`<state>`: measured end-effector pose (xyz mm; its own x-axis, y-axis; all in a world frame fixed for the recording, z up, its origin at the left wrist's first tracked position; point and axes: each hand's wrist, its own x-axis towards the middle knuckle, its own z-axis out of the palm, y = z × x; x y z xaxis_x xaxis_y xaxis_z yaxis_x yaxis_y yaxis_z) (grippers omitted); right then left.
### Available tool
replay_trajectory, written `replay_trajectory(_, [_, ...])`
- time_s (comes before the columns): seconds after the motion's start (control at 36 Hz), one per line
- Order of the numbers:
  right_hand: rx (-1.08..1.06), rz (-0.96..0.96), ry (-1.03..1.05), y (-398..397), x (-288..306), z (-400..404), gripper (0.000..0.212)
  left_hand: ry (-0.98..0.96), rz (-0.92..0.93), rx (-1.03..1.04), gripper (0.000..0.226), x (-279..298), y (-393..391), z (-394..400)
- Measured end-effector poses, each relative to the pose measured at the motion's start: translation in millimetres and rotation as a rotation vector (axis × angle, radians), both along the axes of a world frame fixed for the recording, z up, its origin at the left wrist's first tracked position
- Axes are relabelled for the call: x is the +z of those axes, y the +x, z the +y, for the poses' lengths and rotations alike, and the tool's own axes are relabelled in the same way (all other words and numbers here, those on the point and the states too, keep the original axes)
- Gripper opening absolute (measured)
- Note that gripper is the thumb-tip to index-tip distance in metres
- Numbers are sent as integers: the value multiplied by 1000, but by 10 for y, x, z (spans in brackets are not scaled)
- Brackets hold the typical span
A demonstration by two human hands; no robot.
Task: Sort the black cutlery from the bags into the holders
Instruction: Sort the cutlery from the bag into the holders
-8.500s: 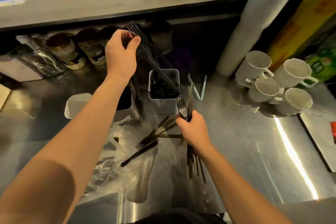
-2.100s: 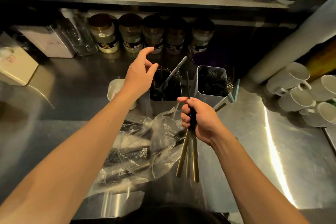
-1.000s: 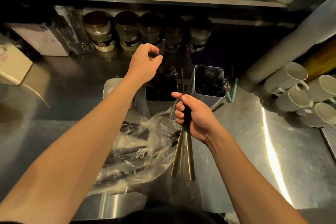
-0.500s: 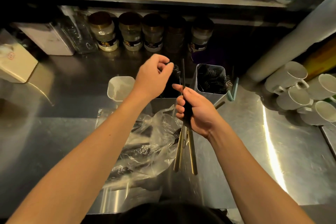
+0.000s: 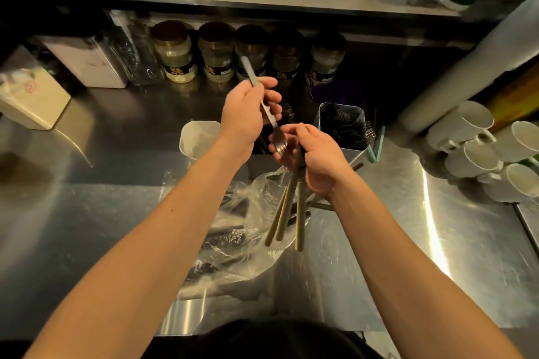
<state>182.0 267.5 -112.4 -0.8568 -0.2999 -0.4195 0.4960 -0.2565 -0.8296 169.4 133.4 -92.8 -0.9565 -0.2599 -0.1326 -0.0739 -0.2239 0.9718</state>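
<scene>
A white holder (image 5: 199,137) stands at the left on the steel counter (image 5: 393,242); just right of it the left hand (image 5: 248,116) pinches a fork (image 5: 264,105), handle tilted far-left, tines down by the right hand (image 5: 312,157), which clamps a bundle of cutlery (image 5: 287,213) over the plastic bag (image 5: 239,236); farther right, a metal holder (image 5: 342,128) holds black cutlery
</scene>
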Motion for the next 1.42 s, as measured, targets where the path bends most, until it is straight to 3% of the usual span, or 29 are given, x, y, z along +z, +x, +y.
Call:
replay_trajectory(0.14, [-203,-54,-2,-30,-28,-54,29,123,141,120,26,113,1,-139])
replay_trajectory(0.36, [-289,-119,52,-83,-126,-14,32,153,111,123,25,44,19,-331])
replay_trajectory(0.5, [-277,-199,-101,-60,-104,21,11,51,68,108,26,-63,33,-264])
replay_trajectory(0.61, [-234,-152,-6,-35,-128,94,19,-68,57,110,25,-110,3,-137])
replay_trajectory(0.69, [-164,-92,158,12,-177,208,22,90,44,147,21,-90,-65,-6])
replay_trajectory(0.78, [-145,20,153,68,-180,326,29,287,-19,197,15,-106,-152,213])
replay_trajectory(0.86, [-289,161,197,89,-125,450,14,397,-109,194,12,-186,-197,513])
replay_trajectory(0.97, [-586,246,416,4,-108,677,23,467,-253,100,8,-268,-272,925])
replay_trajectory(1.06, [-687,304,585,-80,-124,846,17,533,-346,0,22,-295,-349,1155])
replay_trajectory(1.17, [-731,364,642,-171,-123,1043,7,577,-477,-119,19,-325,-417,1356])
replay_trajectory(1.22, [-742,431,677,-206,-116,1126,9,494,-512,-168,24,-337,-438,1411])
replay_trajectory(1.33, [-670,666,824,-296,-93,1288,6,-320,-445,-269,44,-368,-434,1345])
replay_trajectory(1.42, [-456,713,995,-450,-122,1328,10,-608,-192,-74,27,-468,-450,1255])
